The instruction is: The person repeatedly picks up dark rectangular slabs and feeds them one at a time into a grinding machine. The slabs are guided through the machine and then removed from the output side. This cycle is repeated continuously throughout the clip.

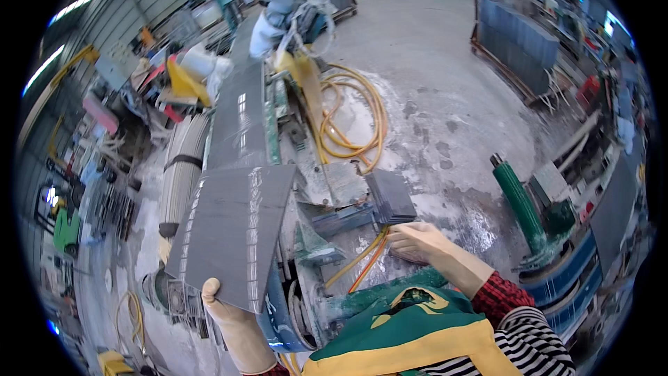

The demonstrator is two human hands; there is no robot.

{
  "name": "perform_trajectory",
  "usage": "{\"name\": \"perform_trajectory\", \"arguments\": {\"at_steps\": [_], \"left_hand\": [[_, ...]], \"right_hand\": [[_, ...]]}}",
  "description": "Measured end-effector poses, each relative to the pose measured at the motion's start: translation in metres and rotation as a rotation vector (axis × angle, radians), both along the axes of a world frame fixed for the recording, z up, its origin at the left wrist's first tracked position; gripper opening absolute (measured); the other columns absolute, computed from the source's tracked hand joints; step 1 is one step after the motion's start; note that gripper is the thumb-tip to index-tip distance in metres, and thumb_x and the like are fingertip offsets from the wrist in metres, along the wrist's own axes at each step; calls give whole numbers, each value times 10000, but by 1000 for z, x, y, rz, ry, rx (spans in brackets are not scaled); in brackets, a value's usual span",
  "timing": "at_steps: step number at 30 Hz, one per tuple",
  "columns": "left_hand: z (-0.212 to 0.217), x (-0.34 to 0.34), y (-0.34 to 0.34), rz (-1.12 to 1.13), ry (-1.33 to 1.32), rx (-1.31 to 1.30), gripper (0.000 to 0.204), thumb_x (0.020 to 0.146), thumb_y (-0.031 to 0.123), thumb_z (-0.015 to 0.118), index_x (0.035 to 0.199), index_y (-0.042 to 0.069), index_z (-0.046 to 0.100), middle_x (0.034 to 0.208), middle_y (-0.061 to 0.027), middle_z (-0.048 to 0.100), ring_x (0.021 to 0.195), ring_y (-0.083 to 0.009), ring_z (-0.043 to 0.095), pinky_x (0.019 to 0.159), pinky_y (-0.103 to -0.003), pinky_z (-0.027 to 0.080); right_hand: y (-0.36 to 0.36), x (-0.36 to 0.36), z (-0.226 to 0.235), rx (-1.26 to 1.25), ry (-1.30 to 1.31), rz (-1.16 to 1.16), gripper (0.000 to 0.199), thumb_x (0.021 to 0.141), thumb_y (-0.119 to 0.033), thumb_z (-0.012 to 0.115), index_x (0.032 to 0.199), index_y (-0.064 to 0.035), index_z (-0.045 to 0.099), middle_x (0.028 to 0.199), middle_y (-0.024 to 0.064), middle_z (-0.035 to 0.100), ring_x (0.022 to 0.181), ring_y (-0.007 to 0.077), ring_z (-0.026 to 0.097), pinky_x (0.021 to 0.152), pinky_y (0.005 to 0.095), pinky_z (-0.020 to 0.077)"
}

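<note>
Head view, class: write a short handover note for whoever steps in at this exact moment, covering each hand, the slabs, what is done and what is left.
Left hand: gloved, gripping the near edge of a large grey slab held over the machine bed.
Right hand: gloved, resting at a stack of small grey tiles beside the orange hoses.
Done: slab lifted, in hand.
Left: slab not yet set down; another long slab lies on the bed beyond.

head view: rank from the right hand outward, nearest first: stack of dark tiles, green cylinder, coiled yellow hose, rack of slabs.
From the right hand:
1. Stack of dark tiles, just above the hand, at its fingertips.
2. Green cylinder, to the right on the floor.
3. Coiled yellow hose, farther up, left of centre.
4. Rack of slabs, far upper right.
</note>
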State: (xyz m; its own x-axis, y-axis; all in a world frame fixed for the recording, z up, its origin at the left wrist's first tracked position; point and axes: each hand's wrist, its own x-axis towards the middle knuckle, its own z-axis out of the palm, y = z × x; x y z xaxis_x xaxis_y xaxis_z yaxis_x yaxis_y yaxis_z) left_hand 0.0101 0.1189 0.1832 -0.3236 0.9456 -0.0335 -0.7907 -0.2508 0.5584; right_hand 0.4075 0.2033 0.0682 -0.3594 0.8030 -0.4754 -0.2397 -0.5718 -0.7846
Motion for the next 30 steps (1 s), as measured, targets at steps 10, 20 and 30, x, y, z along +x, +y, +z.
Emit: {"name": "perform_trajectory", "arguments": {"at_steps": [10,20,30], "left_hand": [[-42,184,58,-777,87,-290,687,627,89,616,1286,-79,516,1206,-212,627,1068,-393,621,962,-476,520],[-69,488,37,-1541,278,-497,577,844,245,646,1322,-40,495,1292,-220,577,1164,-394,569,1035,-500,456],[-112,718,-55,-1714,849,-62,480,1000,167,500,1429,-36,427,1364,-130,548,1227,-221,535,1036,-339,425]], "right_hand": [[-80,68,73,87,660,-290,583,998,-381,543,1454,-40,420,1438,205,486,1329,292,475,1092,419,394],[-304,215,73,-40,-90,-1091,257,939,-52,558,1165,0,668,1102,122,681,998,168,637,873,314,506],[-385,329,43,-203,-452,-1535,204,939,-43,563,1092,13,685,997,74,691,870,110,614,764,265,496]]}}
